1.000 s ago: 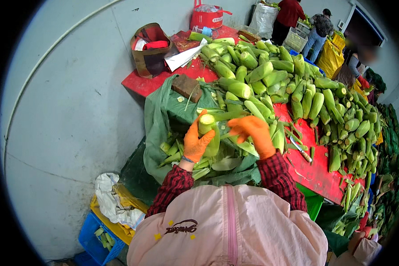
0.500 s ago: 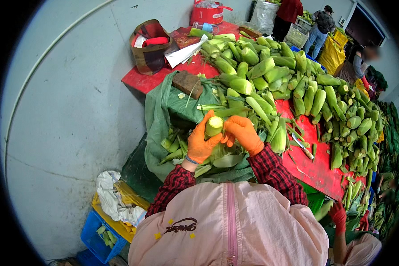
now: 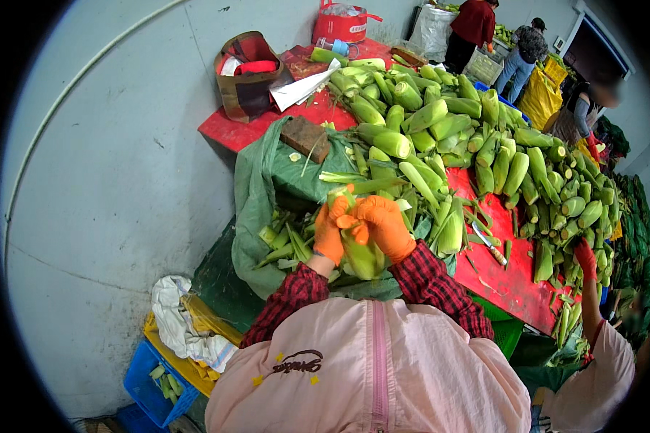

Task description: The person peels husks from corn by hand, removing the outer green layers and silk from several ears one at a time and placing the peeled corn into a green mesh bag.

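At frame centre, both orange-gloved hands, left hand and right hand, close tightly around one corn cob; peeling goes best gripping husk near the tip.

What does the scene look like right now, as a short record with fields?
left hand: orange-gloved left hand grips the corn ear
right hand: orange-gloved right hand grips the same ear from the other side
surface: red table piled with unhusked corn
nearby: knife on the table; green sack holding husks
others: co-worker's red-gloved hand
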Available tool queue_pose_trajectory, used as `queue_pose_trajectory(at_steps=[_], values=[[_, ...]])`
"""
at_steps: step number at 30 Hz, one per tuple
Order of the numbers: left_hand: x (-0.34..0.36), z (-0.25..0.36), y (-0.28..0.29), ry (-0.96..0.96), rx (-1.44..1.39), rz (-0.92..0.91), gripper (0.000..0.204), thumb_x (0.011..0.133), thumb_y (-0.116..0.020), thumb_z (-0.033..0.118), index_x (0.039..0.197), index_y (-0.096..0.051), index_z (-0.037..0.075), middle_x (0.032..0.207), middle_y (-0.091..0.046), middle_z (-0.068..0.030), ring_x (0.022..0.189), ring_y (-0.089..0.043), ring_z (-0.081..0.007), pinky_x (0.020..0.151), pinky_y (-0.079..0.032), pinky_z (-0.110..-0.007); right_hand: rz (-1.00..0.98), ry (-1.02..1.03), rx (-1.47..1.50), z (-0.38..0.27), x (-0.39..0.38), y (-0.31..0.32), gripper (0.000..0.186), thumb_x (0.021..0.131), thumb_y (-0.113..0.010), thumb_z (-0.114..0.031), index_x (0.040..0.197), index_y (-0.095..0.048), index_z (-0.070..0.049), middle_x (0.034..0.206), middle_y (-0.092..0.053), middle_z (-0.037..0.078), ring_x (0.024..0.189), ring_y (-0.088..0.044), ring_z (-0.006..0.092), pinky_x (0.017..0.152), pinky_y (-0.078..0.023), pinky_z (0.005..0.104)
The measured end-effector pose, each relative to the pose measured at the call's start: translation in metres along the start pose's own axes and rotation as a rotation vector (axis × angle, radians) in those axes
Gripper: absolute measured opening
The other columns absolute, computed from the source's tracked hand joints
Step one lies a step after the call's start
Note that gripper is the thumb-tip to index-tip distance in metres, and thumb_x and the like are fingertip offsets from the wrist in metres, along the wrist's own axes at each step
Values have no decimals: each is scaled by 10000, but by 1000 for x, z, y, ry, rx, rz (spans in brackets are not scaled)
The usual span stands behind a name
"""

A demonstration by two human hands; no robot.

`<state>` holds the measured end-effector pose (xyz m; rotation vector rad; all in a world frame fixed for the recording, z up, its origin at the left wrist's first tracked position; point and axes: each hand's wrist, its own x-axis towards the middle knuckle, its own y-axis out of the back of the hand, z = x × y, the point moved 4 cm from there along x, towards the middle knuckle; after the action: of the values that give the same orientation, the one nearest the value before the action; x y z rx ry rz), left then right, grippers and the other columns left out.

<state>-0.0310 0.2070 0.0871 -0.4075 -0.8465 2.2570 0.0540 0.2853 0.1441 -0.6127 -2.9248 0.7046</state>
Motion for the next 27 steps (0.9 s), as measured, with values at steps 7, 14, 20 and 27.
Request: queue_pose_trajectory(at_steps=[7,14,20,27], values=[[88,39,181,-131,-318,410,666,838,-637,590,1162,-552,15,978,-664,-178,827,-641,-296,756,-532,-432,119,29,-263,-13,-81,64,172,828,-488,-81,705,-566,10,664,-654,153,370,-434,85,368,-340,202],[42,68,64,-164,252,42,601,916,-601,479,1318,-502,43,1083,-661,-156,907,-642,-225,784,-533,-358,75,-104,-493,-4,3,14,288,859,-690,-282,863,-652,4,732,-647,55,638,-592,115,614,-455,252],[23,58,20,-131,298,-263,557,918,-665,298,1376,-479,40,1156,-629,-70,1015,-581,-142,929,-454,-282,6,24,-995,-2,40,-2,295,769,-723,-282,877,-648,-18,730,-639,75,659,-619,166,664,-507,297],[14,67,13,-50,357,-374,587,908,-674,337,1383,-486,46,1225,-588,-32,1084,-538,-117,951,-426,-267,59,-155,-387,18,35,13,129,760,-629,-111,778,-621,17,664,-633,99,540,-597,174,519,-498,305]])
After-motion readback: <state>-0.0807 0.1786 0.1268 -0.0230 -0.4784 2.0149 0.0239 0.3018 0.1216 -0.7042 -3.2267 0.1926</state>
